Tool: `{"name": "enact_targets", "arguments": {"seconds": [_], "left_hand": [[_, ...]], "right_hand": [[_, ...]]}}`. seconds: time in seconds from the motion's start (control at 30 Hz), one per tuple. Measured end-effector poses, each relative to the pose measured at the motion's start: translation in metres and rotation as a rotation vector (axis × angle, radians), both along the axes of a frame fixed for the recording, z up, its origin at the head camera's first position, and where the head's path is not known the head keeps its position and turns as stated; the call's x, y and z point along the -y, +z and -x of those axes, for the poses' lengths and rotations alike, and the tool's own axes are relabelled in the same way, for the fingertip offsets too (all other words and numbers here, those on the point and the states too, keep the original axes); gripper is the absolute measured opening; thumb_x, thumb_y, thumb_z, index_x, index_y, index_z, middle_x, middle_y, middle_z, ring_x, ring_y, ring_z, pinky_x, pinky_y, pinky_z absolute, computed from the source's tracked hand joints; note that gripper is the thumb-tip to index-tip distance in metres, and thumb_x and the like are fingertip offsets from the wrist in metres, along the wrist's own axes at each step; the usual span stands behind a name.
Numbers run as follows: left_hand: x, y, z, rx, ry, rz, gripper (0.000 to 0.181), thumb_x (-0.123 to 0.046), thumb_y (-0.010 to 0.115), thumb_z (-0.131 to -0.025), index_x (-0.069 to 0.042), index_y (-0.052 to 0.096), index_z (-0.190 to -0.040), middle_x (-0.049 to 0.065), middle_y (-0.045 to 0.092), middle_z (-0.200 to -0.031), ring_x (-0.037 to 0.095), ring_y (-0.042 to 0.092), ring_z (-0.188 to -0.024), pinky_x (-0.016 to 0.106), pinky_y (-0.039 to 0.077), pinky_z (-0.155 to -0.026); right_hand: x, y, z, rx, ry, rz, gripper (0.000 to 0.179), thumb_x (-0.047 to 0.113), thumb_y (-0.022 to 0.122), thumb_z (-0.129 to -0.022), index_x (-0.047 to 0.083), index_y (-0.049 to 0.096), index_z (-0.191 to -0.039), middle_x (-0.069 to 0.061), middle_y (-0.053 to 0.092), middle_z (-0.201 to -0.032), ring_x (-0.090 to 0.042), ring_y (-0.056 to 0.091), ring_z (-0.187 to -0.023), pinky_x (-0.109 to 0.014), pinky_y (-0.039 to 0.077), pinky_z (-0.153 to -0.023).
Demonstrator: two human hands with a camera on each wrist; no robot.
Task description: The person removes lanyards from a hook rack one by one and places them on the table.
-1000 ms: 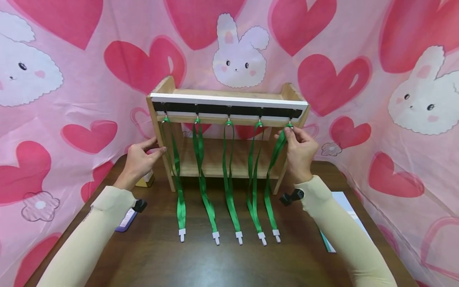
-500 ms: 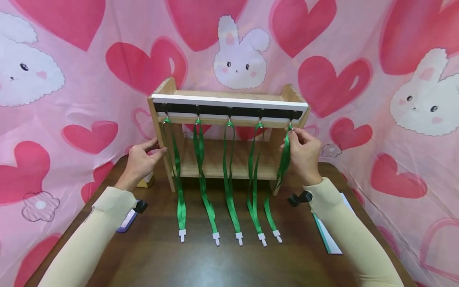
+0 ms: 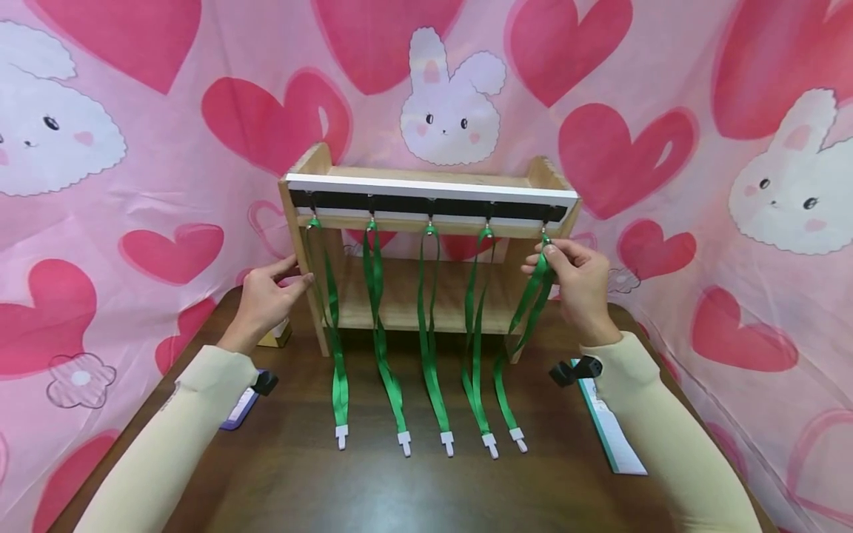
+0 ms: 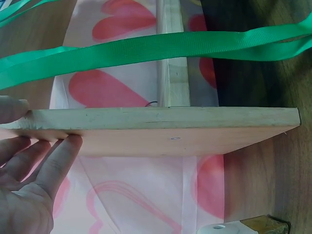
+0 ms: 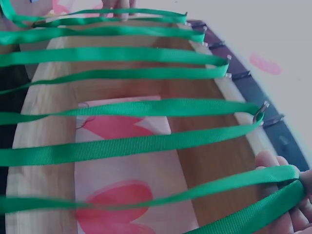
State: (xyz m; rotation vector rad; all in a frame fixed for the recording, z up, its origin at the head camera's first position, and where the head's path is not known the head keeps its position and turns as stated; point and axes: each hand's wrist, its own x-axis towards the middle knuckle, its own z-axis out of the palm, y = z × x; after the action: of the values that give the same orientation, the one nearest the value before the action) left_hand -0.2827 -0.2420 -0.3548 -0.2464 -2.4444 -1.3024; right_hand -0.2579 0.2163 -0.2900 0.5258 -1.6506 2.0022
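Note:
Several green lanyards with white clips hang in a row from hooks on a black strip (image 3: 400, 202) along the front of a wooden shelf (image 3: 402, 297). My right hand (image 3: 581, 285) pinches the rightmost lanyard (image 3: 506, 403) just below its hook; its two strands drop apart, and the white clip (image 3: 518, 440) lies on the table. The right wrist view shows this lanyard's strands running into the fingers (image 5: 287, 225). My left hand (image 3: 268, 297) grips the shelf's left side panel (image 4: 170, 141), thumb on the front edge, fingers against the outer face. The leftmost lanyard (image 4: 146, 51) hangs close by.
A purple-edged card (image 3: 241, 407) lies on the table by the left forearm. Behind the left hand stands a small yellow-and-white box (image 3: 275, 337). A white, teal-edged flat item (image 3: 613, 433) sits partly under the right forearm. Pink heart-print cloth (image 3: 166, 185) surrounds the table.
My right hand has shifted right and slightly down, still pinching the rightmost lanyard, whose strands have swung right and spread apart. The left hand has kept its grip on the side panel.

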Motion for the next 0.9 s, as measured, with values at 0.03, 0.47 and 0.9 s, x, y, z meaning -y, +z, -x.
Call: {"name": "enact_targets", "arguments": {"seconds": [0.03, 0.47, 0.9], "left_hand": [[0.000, 0.000, 0.000, 0.001, -0.004, -0.002, 0.064, -0.039, 0.069, -0.095, -0.008, 0.051, -0.147, 0.022, 0.066, -0.134, -0.004, 0.063, -0.079, 0.010, 0.052, -0.063], [0.000, -0.002, 0.002, -0.013, 0.002, -0.002, 0.063, -0.038, 0.070, -0.094, -0.006, 0.052, -0.146, 0.021, 0.067, -0.133, -0.016, 0.059, -0.089, 0.003, 0.050, -0.075], [-0.001, 0.000, 0.000, 0.017, 0.009, 0.001, 0.064, -0.040, 0.069, -0.095, -0.009, 0.051, -0.147, 0.018, 0.068, -0.134, 0.021, 0.070, -0.108, 0.006, 0.052, -0.078]], "right_hand": [[0.000, 0.000, -0.004, -0.004, -0.002, -0.005, 0.015, 0.002, 0.061, -0.098, -0.008, 0.071, -0.096, -0.004, 0.077, -0.080, -0.017, 0.076, -0.065, -0.032, 0.062, -0.065], [-0.018, -0.006, -0.024, -0.063, -0.123, -0.044, 0.031, 0.007, 0.064, -0.098, -0.020, 0.064, -0.112, -0.008, 0.077, -0.089, -0.016, 0.078, -0.078, -0.033, 0.061, -0.072], [-0.047, -0.039, -0.029, -0.117, -0.313, -0.342, 0.017, 0.001, 0.065, -0.096, -0.013, 0.072, -0.103, 0.002, 0.078, -0.086, -0.004, 0.076, -0.072, -0.022, 0.060, -0.069]]}}
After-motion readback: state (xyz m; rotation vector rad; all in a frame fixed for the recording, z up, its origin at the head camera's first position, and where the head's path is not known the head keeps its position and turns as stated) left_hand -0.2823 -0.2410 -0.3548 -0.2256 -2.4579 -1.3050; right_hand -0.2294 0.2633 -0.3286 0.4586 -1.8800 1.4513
